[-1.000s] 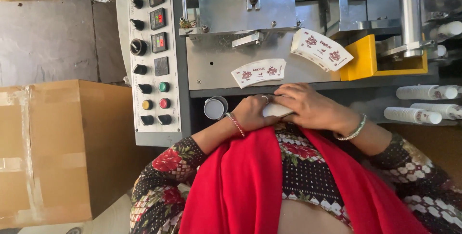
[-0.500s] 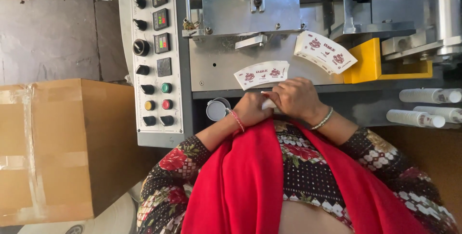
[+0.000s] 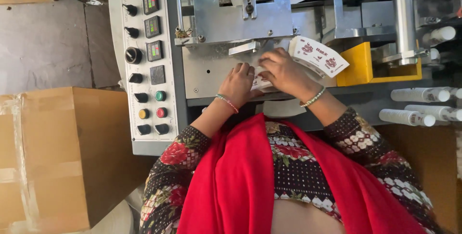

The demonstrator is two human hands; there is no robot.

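Observation:
Both my hands rest on the grey metal plate (image 3: 211, 73) of a machine. My left hand (image 3: 238, 82) has its fingers curled on a small stack of white printed paper cup blanks (image 3: 259, 81). From the right, my right hand (image 3: 284, 73) grips the same stack and covers most of it. A second, fanned stack of printed blanks (image 3: 318, 56) lies just right of my right hand, beside a yellow bin (image 3: 365, 63). Each wrist carries a bracelet.
A control panel (image 3: 149, 56) with knobs, coloured buttons and small displays stands left of the plate. A large cardboard box (image 3: 53, 157) fills the lower left. Rows of nested white paper cups (image 3: 414, 116) lie at the right. Machine rollers and brackets are beyond the plate.
Both hands have moved forward from the plate's near edge onto the small stack of blanks, which lay uncovered before. They now close around it.

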